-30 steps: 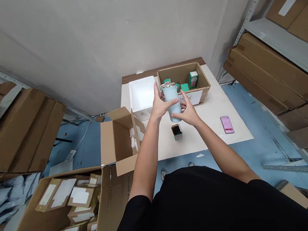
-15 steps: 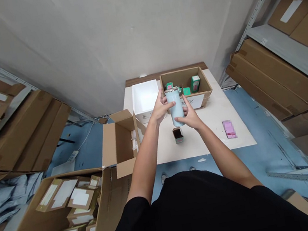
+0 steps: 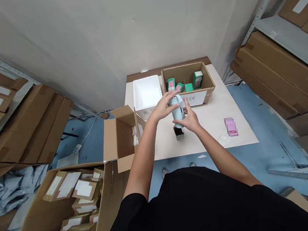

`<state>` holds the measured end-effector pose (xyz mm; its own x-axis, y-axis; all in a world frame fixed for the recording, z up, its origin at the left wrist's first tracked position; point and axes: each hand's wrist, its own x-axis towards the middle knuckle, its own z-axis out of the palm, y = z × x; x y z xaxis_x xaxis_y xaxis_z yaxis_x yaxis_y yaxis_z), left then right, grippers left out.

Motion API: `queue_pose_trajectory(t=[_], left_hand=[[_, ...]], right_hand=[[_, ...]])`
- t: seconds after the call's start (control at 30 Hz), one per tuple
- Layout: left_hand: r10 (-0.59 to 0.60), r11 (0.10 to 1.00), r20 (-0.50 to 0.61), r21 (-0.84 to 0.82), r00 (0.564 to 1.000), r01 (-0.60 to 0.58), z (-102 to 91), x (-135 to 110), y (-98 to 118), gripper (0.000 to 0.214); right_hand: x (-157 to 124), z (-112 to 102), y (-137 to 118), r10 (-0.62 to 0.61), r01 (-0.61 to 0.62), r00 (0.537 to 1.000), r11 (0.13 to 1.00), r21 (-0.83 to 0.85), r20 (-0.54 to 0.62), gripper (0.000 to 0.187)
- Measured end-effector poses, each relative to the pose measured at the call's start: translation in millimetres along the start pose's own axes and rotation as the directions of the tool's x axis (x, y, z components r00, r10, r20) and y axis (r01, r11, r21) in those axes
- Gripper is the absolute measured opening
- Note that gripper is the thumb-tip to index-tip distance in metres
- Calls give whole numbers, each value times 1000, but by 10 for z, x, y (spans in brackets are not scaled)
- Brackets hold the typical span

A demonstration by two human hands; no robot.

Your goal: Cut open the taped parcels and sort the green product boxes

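Note:
A pale blue tumbler (image 3: 178, 116) is held upright, slightly tilted, over the table. My left hand (image 3: 165, 106) is closed around its upper end, fingers across the lid. Lower down, my right hand (image 3: 189, 118) grips the body from the right, thumb across the front. Just below the tumbler stands a small green box (image 3: 180, 136), its top open and its inside dark. Behind my hands, a cardboard box with a white label (image 3: 200, 98) holds several green-and-pink boxes (image 3: 197, 79).
A white foam box (image 3: 147, 92) stands left of the cardboard box. An open carton (image 3: 110, 141) is at the table's left, beside a large carton of parcels (image 3: 62, 186). A pink item (image 3: 231, 126) lies at the right of the table (image 3: 211, 137). Shelves flank both sides.
The tumbler has turned in my hands, and its lid end has tilted. My left hand has moved over the top. The view has shifted slightly.

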<state>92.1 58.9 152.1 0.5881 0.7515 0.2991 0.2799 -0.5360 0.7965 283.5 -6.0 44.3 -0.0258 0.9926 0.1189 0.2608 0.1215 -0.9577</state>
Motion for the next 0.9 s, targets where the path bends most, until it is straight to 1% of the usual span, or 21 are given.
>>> queue_pose_trajectory(t=[0.03,0.1,0.13,0.17,0.23,0.3,0.33,0.37,0.4,0.43,0.5,0.53,0.57,0.63,0.73,0.8,0.9], left_hand=[[10,999,19,50,1000,-11,-1,-20,-23,59],[-7,992,23,128,1000,4,21,-82,-114,51],[-29,988,12,153,1000,27,44,-122,-181,49],[-54,984,-5,168,999,55,76,-168,-258,49],[-100,980,-38,169,994,105,166,-266,-428,49],[-123,981,-51,142,991,129,290,-359,-595,50],[-129,983,-55,123,990,135,362,-401,-671,50],[-135,985,-62,104,989,141,438,-441,-740,50],[-142,985,-76,87,987,148,516,-480,-804,49],[-151,985,-98,72,984,159,592,-520,-861,47],[-181,980,-144,52,973,190,730,-602,-962,43],[-195,978,-157,45,968,205,787,-644,-1006,41],[-207,975,-165,41,964,217,836,-685,-1046,39],[-220,973,-165,33,961,228,913,-761,-1109,36],[-218,975,-159,8,963,222,999,-836,-1167,34],[-213,977,-141,-9,967,214,1061,-863,-1191,31],[-211,977,-94,-26,973,210,1189,-905,-1234,28]], right_hand=[[-9,-10,104,-1,-3,999,998,66,51,135],[-41,-41,371,11,-41,988,980,196,151,122],[-69,-50,528,46,-88,982,969,230,184,111],[-105,-45,691,108,-151,975,963,222,192,101],[-200,24,1009,272,-291,948,951,102,165,93],[-310,172,1273,427,-428,898,904,-16,112,92],[-362,262,1375,475,-472,876,880,-54,77,90],[-408,354,1457,500,-495,865,865,-87,43,85],[-446,438,1518,503,-499,864,860,-110,10,76],[-475,510,1564,491,-490,871,863,-126,-22,64],[-510,603,1619,451,-458,889,875,-156,-82,33],[-521,623,1635,436,-449,893,877,-172,-109,22],[-530,631,1647,427,-445,895,875,-189,-131,22],[-548,623,1663,418,-441,897,872,-211,-147,34],[-585,615,1676,409,-425,905,881,-207,-117,44],[-611,632,1682,425,-439,899,876,-199,-111,47],[-639,682,1692,463,-480,876,861,-167,-133,50]])
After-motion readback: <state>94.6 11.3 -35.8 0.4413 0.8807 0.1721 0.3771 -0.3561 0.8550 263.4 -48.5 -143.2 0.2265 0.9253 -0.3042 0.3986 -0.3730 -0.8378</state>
